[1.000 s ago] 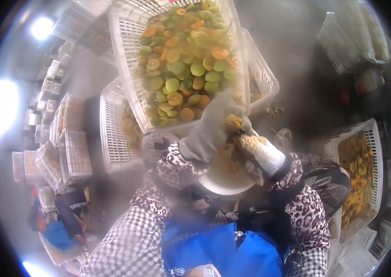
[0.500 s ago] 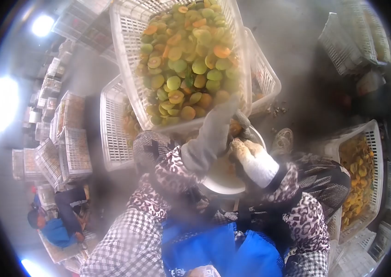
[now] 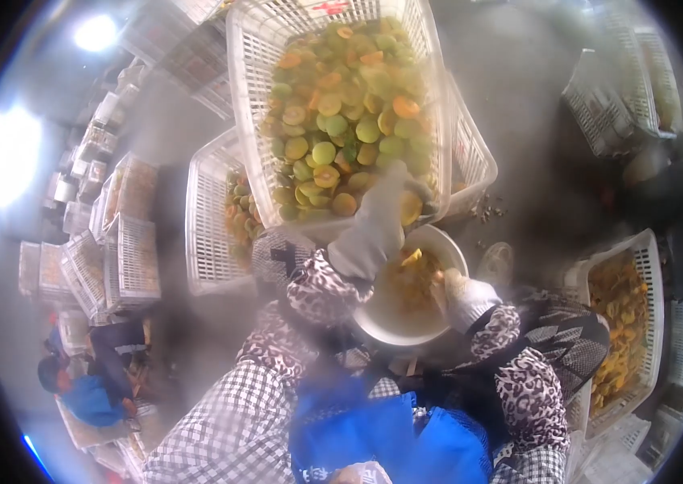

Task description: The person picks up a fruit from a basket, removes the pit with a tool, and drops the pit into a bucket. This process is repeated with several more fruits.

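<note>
My left hand (image 3: 374, 222), in a grey glove, reaches over the near edge of a white crate (image 3: 257, 173) piled with green and orange halved fruit (image 3: 333, 125). Its fingers are closed round a yellowish fruit (image 3: 412, 207). Below sits a white bowl (image 3: 458, 250) with yellow-orange pieces (image 3: 414, 278) inside. At the bowl's right rim is my right hand (image 3: 466, 298), in a white glove, its fingers curled inward; what they hold, if anything, cannot be made out.
Another crate (image 3: 200, 218) of fruit stands at left and one (image 3: 652, 323) of yellow pieces at right. A person in blue (image 3: 95, 399) sits at lower left. Stacked crates (image 3: 133, 258) stand at left; another person's dark sleeve (image 3: 664, 202) shows at right.
My hands were together above the bowl and are now apart. The right has moved down to the bowl's right side. More of the bowl's contents shows, and the view has shifted slightly.
</note>
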